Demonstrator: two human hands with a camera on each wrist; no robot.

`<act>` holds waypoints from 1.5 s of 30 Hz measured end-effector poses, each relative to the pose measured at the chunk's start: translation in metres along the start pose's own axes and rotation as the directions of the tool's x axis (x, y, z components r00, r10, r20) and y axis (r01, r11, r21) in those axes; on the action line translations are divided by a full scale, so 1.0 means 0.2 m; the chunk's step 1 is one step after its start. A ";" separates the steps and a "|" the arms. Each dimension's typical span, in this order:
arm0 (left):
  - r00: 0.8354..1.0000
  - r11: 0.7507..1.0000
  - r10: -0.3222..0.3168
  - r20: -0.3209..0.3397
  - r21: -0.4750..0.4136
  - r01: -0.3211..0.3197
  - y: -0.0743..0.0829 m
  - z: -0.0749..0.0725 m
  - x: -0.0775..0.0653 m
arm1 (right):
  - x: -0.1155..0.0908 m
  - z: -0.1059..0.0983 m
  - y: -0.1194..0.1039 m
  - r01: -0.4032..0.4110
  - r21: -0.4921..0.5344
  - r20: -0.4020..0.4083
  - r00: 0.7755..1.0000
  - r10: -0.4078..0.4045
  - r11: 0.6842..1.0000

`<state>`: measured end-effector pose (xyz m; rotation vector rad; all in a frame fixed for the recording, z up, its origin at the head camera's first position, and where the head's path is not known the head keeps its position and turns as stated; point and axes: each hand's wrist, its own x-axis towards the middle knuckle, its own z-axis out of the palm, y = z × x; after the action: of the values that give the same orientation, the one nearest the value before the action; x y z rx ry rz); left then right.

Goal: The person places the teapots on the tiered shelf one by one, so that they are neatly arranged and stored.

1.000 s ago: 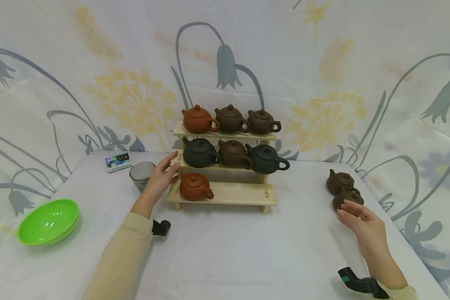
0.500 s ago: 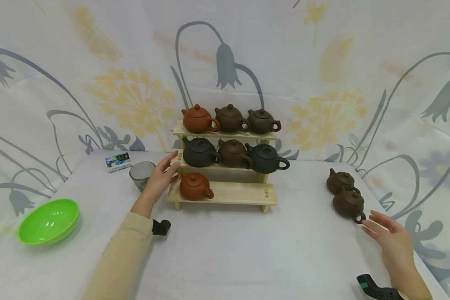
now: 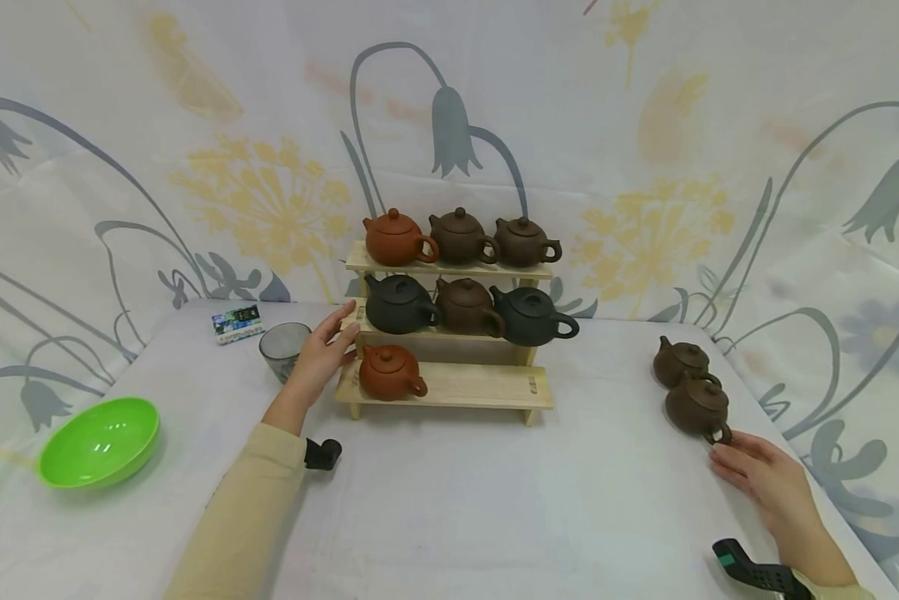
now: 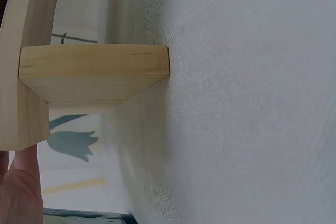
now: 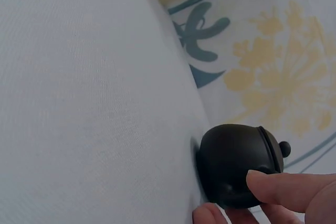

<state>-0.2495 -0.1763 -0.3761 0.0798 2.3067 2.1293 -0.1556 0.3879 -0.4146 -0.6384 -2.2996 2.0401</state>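
Observation:
The right hand is at the handle of the nearer dark brown teapot; the right wrist view shows its thumb against the dark teapot near the handle, other fingers below. A second dark brown teapot stands just behind, its handle partly covered. At the left end of a three-tier wooden stand, the left hand holds the middle shelf, its thumb in front. Some of its fingers are hidden. In the left wrist view, a finger meets the end of the wooden plank.
The top shelf bears an orange-red teapot and two brown ones. Two black teapots flank a brown teapot in the middle; another orange-red teapot sits lowest. Leftward are a grey glass, a small box and a green bowl.
The right hand first moved right and toward the viewer from over the nearer brown teapot, then came in to its handle. The left hand has stayed at the stand.

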 end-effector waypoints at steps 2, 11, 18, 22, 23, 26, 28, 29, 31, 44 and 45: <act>1.000 1.000 0.000 -0.001 0.000 0.000 0.00 0.00 0.00 | 0.02 0.01 -0.01 0.012 -0.018 0.000 1.000 -0.012 1.000; 1.000 1.000 -0.002 -0.002 -0.001 0.002 -0.01 0.00 0.01 | 0.00 0.06 -0.04 0.048 -0.034 -0.032 0.998 -0.050 0.998; 1.000 1.000 0.000 -0.001 -0.003 0.000 -0.01 0.00 0.01 | -0.07 0.12 -0.06 0.046 -0.051 0.010 0.999 -0.045 0.998; 1.000 1.000 -0.008 -0.002 0.003 0.008 -0.01 0.00 0.01 | -0.10 0.16 -0.08 0.074 -0.067 0.069 0.995 -0.070 0.995; 1.000 1.000 -0.010 -0.003 0.003 0.010 -0.01 0.00 0.01 | -0.11 0.17 -0.09 0.088 -0.058 0.086 0.993 -0.083 0.994; 1.000 1.000 -0.008 -0.002 0.004 0.008 -0.01 -0.01 0.00 | -0.13 0.21 -0.10 0.143 -0.021 0.146 0.980 -0.138 0.990; 1.000 1.000 -0.005 -0.001 0.007 0.005 -0.01 -0.01 0.00 | -0.14 0.23 -0.11 0.182 0.020 0.173 0.968 -0.183 0.983; 1.000 1.000 -0.004 -0.001 0.009 0.004 -0.01 -0.01 0.00 | -0.14 0.25 -0.11 0.208 0.035 0.186 0.959 -0.211 0.977; 1.000 1.000 0.000 0.000 0.011 0.000 0.00 0.00 0.00 | -0.15 0.27 -0.12 0.252 0.086 0.219 0.939 -0.265 0.964; 1.000 1.000 -0.011 0.001 0.012 0.011 -0.01 -0.01 0.00 | -0.25 0.44 -0.21 0.358 0.107 0.324 0.870 -0.373 0.928; 1.000 1.000 -0.008 0.002 0.009 0.008 -0.01 -0.01 0.00 | -0.27 0.46 -0.23 0.365 0.113 0.332 0.863 -0.381 0.924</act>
<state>-0.2505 -0.1777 -0.3774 0.0722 2.3115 2.1143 -0.1447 0.2813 -0.3703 0.1889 -2.2944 2.1318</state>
